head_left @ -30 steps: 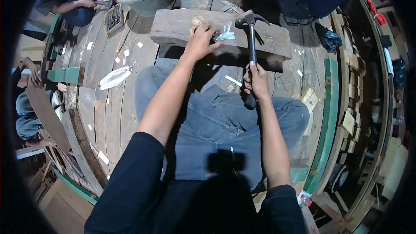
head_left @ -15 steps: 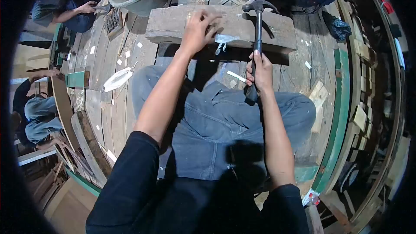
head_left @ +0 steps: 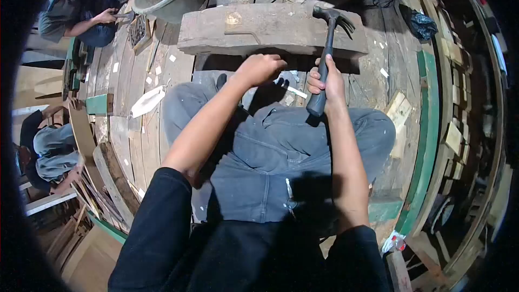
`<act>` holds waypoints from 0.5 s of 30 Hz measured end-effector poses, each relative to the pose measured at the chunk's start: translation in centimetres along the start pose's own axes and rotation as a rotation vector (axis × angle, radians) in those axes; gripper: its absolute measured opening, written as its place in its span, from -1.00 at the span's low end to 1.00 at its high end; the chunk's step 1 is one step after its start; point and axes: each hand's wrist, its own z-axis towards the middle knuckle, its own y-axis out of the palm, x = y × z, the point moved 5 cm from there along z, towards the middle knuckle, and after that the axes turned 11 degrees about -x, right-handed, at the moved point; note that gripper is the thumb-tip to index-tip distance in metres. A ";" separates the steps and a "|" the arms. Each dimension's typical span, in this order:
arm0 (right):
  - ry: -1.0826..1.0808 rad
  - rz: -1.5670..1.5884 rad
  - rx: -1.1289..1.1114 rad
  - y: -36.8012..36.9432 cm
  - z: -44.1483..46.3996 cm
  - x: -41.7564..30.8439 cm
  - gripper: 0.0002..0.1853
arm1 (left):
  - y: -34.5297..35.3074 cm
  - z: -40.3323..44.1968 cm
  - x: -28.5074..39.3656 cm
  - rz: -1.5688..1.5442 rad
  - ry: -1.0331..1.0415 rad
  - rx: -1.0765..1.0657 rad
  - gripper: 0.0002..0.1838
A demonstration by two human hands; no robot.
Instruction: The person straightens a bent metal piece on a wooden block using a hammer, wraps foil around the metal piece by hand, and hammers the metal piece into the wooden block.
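Note:
My right hand [head_left: 328, 82] is wrapped round the dark handle of a claw hammer [head_left: 328, 35]. Its head is up, over the right part of a thick wooden beam [head_left: 205, 35]. In front of the beam's near side, my left hand [head_left: 263, 69] is closed with the fingers curled; anything inside them is hidden. On the beam's top lie a pale round mark [head_left: 233, 18] and a thin bent line, perhaps a rod or a groove. A white strip [head_left: 293, 91] shows near my right fingers; whether they touch it I cannot tell.
A grey bucket [head_left: 173, 8] and a box of nails [head_left: 139, 31] stand at back left. Another person's hand [head_left: 105, 16] is beside them. A second person [head_left: 54, 148] sits far left. Green-edged timber [head_left: 424, 140] runs along the right. White scraps dot the plank floor.
My left hand has come down off the beam toward me, and its fingers have curled in. The hammer head has turned and shifted slightly right. The blue-white scrap is off the beam's face.

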 end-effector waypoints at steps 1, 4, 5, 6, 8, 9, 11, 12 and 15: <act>0.009 0.039 -0.025 -0.1 0.1 0.0 -0.63 | 1.5 0.6 0.0 0.070 -0.064 -0.113 -0.55; 0.023 0.097 -0.051 -0.4 0.2 0.1 -0.64 | 4.1 2.0 -0.1 0.114 -0.118 -0.189 -0.48; 0.044 0.112 -0.041 -0.4 0.2 0.1 -0.64 | 4.8 2.5 0.2 0.115 -0.153 -0.198 -0.45; 0.044 0.112 -0.048 -0.6 0.4 0.2 -0.64 | 5.8 2.8 0.5 0.137 -0.193 -0.231 -0.41; 0.039 0.111 -0.054 -0.8 0.4 0.4 -0.63 | 6.5 2.8 1.8 0.146 -0.289 -0.104 -0.59; 0.037 0.119 -0.049 -0.7 0.3 0.3 -0.63 | 6.6 2.9 2.2 0.117 -0.317 -0.043 -0.61; 0.024 0.121 -0.047 -0.7 0.2 0.3 -0.62 | 7.0 3.4 1.9 0.201 -0.252 -0.122 -0.70; 0.017 0.128 -0.002 0.0 -0.3 -0.1 -0.65 | 6.8 3.1 1.7 0.252 -0.240 -0.122 -0.77; 0.026 0.164 -0.001 0.2 -0.3 -0.2 -0.65 | 4.1 2.3 1.4 0.175 -0.121 0.032 -0.72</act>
